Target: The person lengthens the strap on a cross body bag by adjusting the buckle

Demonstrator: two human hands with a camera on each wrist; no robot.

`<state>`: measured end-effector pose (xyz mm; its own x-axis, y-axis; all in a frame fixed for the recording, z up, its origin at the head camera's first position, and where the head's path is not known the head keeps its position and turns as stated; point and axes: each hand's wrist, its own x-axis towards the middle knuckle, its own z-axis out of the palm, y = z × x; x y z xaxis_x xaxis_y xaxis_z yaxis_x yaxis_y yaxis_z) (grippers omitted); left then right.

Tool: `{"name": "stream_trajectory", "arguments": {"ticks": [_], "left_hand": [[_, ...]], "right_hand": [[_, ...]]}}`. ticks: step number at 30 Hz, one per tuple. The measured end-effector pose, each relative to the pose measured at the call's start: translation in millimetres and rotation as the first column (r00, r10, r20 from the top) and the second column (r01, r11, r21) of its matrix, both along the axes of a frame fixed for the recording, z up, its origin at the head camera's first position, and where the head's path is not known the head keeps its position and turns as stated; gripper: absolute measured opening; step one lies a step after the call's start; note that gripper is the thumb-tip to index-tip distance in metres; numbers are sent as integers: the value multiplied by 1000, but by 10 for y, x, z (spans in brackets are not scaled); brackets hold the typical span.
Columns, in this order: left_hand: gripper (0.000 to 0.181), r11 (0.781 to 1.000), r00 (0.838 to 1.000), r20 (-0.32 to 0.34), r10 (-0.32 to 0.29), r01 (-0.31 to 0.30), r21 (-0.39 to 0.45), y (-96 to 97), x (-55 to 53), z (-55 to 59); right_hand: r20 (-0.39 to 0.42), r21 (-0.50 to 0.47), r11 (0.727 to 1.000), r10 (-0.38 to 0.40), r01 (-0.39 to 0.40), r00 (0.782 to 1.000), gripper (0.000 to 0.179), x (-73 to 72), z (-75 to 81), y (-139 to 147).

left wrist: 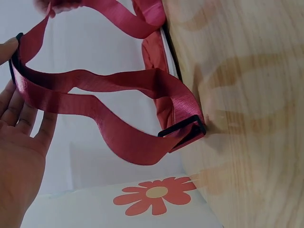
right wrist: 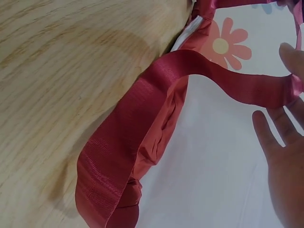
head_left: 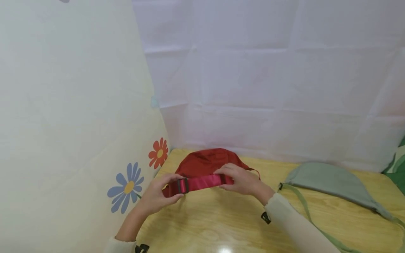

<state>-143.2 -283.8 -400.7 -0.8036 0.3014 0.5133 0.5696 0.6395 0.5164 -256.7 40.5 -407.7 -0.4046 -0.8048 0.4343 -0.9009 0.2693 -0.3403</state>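
Note:
A red waist bag [head_left: 205,162] lies on the wooden table toward the back wall. Its magenta-red strap [head_left: 205,182] is lifted in front of it. My left hand [head_left: 155,197] pinches the strap at a black slider buckle [head_left: 183,186], thumb on one side and fingers on the other. Farther right along the strap, my right hand [head_left: 243,181] pinches it between thumb and fingers. The left wrist view shows the strap looping down from the slider to a black rectangular ring [left wrist: 200,126] beside the bag. In the right wrist view a wide strap length [right wrist: 118,142] hangs along the bag.
A grey-green waist bag [head_left: 332,181] lies on the table [head_left: 202,225] to the right, with its green strap [head_left: 303,202] trailing forward. White cloth [head_left: 240,77] hangs behind, and a flower-printed sheet [head_left: 76,116] stands at the left.

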Motion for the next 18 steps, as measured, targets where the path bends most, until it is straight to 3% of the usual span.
{"name": "stream_trajectory", "arguments": {"ticks": [5,18], "left_hand": [[52,1000,999,53,-7,7,-6,35,21,-59],[51,992,991,68,-118,120,-27,138,16,-177]], "right_hand": [[-58,18,1000,20,-19,998,43,20,-59,22],[-164,20,997,75,-73,984,43,67,-171,69]]}}
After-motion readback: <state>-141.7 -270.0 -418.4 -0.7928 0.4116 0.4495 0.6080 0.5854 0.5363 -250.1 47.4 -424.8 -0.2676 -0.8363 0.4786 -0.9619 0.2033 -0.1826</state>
